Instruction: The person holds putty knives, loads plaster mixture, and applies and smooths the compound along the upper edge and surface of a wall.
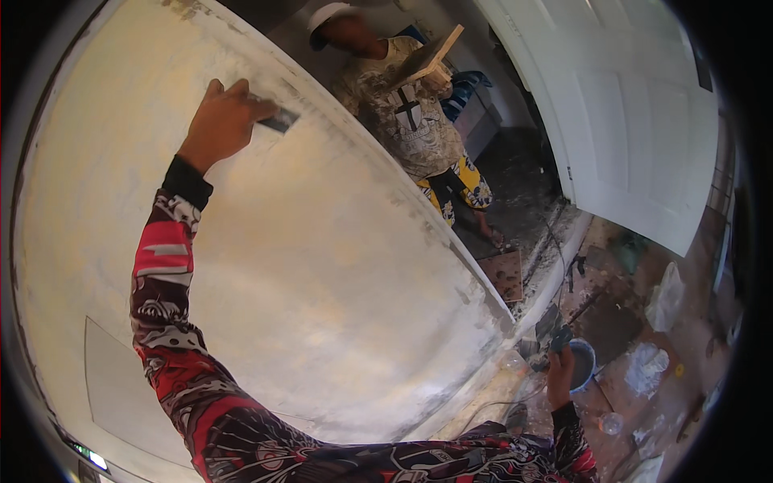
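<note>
A: Where are the 2 tools?

B: The left hand (pixel 221 121) grips the blade (pixel 280 121), fingers closed on it, apparently laid against the wall (pixel 290 241) near its upper right edge. The right hand (pixel 561 375) is down low, just beside the bucket (pixel 593 360), closed on the scraper (pixel 548 324).

A: Are both grips firm?

B: Fingers are round each tool; how tightly, I can't tell.

A: How much of the wall looks done?

B: Most of it, I'd judge. A pale coat spans the broad middle, mottled yellowish and whitish, so its thickness may be uneven.

A: And what remains?

B: Probably the right edge. Grey, rough smears run along it down to the lower corner, and there's 1 dark, rough spot at the very top. Glare low down hides whether that part is smooth.

A: Is anybody else there?

B: 1 co-worker (pixel 415 129), past the wall's edge, holding up a board (pixel 425 61). The door (pixel 620 121) stands to the right of them.
</note>
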`<state>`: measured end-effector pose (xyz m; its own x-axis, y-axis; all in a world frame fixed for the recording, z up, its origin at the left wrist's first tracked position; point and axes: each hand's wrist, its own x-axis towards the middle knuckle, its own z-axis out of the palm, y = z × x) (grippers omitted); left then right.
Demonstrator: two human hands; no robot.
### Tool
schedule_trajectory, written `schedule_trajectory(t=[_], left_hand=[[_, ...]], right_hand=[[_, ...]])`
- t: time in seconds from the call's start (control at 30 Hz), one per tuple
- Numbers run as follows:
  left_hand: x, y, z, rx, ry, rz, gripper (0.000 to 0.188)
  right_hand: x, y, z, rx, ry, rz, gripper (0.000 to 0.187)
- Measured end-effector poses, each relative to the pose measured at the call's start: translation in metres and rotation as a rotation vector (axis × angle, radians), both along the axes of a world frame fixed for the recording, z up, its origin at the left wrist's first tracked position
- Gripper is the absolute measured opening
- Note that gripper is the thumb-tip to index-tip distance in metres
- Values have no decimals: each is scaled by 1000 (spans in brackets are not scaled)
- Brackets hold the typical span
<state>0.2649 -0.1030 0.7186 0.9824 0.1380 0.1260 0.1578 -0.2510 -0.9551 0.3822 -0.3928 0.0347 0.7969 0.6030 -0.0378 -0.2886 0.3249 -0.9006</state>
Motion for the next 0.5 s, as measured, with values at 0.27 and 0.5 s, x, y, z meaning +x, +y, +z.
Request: schedule_trajectory(t=[0.27,0.5], left_hand=[[-20,-17,-79,-619,-102,-265,46],[-70,-32,-468,-2112,-1035,131,25]], right_hand=[[1,-13,-10,34,148,10,29],[-6,-11,22,79,344,169,13]])
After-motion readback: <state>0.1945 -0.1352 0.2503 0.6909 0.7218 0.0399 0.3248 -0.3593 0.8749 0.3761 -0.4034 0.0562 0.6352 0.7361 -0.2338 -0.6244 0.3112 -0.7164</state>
